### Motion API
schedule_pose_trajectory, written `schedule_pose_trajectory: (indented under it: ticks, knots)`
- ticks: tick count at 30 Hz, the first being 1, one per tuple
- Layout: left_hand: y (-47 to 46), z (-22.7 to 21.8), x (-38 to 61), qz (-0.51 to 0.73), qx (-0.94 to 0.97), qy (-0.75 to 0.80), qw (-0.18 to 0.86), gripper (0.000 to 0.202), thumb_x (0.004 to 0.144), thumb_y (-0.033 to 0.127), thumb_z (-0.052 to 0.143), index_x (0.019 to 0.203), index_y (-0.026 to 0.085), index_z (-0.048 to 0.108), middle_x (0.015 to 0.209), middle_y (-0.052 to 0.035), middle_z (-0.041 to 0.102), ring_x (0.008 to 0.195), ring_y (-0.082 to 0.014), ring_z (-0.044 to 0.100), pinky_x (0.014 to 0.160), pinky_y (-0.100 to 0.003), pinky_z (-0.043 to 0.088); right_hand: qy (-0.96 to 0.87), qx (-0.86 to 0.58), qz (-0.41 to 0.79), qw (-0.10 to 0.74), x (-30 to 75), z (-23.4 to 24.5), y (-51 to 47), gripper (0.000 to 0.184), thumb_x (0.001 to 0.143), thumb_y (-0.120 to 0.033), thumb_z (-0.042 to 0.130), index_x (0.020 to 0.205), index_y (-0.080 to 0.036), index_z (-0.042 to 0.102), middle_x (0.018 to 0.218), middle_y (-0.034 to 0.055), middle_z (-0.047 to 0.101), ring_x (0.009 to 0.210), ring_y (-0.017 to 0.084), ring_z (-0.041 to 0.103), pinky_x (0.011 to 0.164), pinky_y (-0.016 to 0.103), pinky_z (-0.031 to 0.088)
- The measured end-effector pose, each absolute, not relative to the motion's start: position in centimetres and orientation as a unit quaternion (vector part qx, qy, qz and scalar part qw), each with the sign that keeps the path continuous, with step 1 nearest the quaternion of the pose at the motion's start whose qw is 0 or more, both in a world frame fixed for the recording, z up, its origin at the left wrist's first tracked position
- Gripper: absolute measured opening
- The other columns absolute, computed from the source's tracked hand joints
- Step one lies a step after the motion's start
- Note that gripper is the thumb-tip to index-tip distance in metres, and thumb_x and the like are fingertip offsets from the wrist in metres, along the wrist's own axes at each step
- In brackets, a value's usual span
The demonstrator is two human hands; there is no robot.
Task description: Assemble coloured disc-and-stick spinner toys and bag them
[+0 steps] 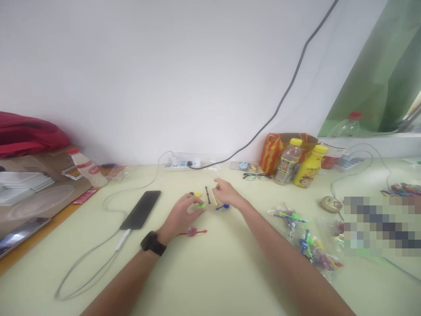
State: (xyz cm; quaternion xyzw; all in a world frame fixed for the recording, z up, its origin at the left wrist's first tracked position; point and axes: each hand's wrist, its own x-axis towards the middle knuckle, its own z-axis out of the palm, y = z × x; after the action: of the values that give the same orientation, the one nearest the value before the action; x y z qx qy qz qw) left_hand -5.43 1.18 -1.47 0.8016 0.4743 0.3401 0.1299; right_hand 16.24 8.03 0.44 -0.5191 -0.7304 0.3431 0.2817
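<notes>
My left hand (183,214), with a black watch (153,243) on its wrist, curves thumb and index finger around a small green plastic piece (201,206). My right hand (226,193) is mostly closed just right of it, its fingers curled; what they hold, if anything, is hidden. Beside those fingers is a thin white and yellow stick (215,201). A black arrow-like stick (207,195) lies between the hands. Below the right hand is a blue arrow piece (223,206). A yellow piece (197,194) sits beyond my left fingers, and a red arrow piece (192,231) lies nearer me.
Bagged colourful plastic pieces (314,250) lie right of my right forearm. A phone (141,210) on a looping white cable is at left. Glasses (256,176), a clear bottle (288,162) and a yellow bottle (310,166) stand near the wall, by a power strip (180,163).
</notes>
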Motion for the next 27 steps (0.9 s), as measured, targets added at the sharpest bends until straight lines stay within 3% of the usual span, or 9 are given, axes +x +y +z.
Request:
schedule_pose_trajectory:
  ticks: [6, 9, 15, 20, 27]
  knots:
    - [1.9, -2.6, -5.8, 0.313, 0.823, 0.464, 0.093, 0.008, 0.09, 0.033, 0.072, 0.095, 0.027, 0.075, 0.11, -0.0063, 0.072, 0.111, -0.0255, 0.062, 0.097, -0.043, 0.056, -0.75, -0.514, 0.328, 0.256, 16.2, -0.1, 8.4, 0.046, 0.093, -0.024, 0.059, 0.139, -0.015, 0.058, 0.098, 0.006, 0.073, 0.08, 0.017, 0.067, 0.072, 0.027, 0.048]
    - [2.3, -2.4, -6.4, 0.318, 0.831, 0.453, 0.051, 0.005, 0.092, 0.029, 0.07, 0.091, 0.026, 0.073, 0.116, -0.0048, 0.075, 0.119, -0.0273, 0.058, 0.102, -0.047, 0.053, -0.758, -0.524, 0.296, 0.252, 16.2, -0.7, 8.5, 0.043, 0.092, -0.023, 0.061, 0.134, -0.014, 0.062, 0.109, 0.0108, 0.072, 0.094, 0.021, 0.067, 0.083, 0.03, 0.049]
    - [2.5, -2.1, -7.0, 0.321, 0.816, 0.481, 0.013, 0.025, 0.095, 0.029, 0.066, 0.12, 0.027, 0.07, 0.137, -0.0057, 0.066, 0.131, -0.0287, 0.051, 0.112, -0.051, 0.047, -0.773, -0.529, 0.254, 0.241, 15.8, -1.7, 8.3, 0.04, 0.091, -0.024, 0.066, 0.129, -0.013, 0.065, 0.128, 0.0181, 0.063, 0.119, 0.029, 0.061, 0.098, 0.035, 0.046]
    - [1.7, -1.9, -6.0, 0.274, 0.844, 0.46, -0.025, 0.021, 0.092, 0.036, 0.071, 0.111, 0.029, 0.077, 0.142, -0.0054, 0.063, 0.135, -0.0343, 0.046, 0.113, -0.056, 0.045, -0.796, -0.497, 0.25, 0.238, 15.1, -1.5, 7.3, 0.032, 0.095, -0.027, 0.062, 0.125, -0.017, 0.068, 0.124, 0.0145, 0.063, 0.11, 0.025, 0.062, 0.094, 0.033, 0.046]
    - [1.4, -1.9, -5.4, 0.236, 0.845, 0.479, -0.015, 0.024, 0.094, 0.039, 0.068, 0.116, 0.034, 0.078, 0.15, -0.0056, 0.056, 0.14, -0.0407, 0.039, 0.112, -0.066, 0.041, -0.812, -0.471, 0.251, 0.234, 14.8, -1.4, 7.2, 0.03, 0.088, -0.009, 0.063, 0.118, -0.015, 0.067, 0.113, 0.0103, 0.064, 0.1, 0.019, 0.061, 0.088, 0.028, 0.045]
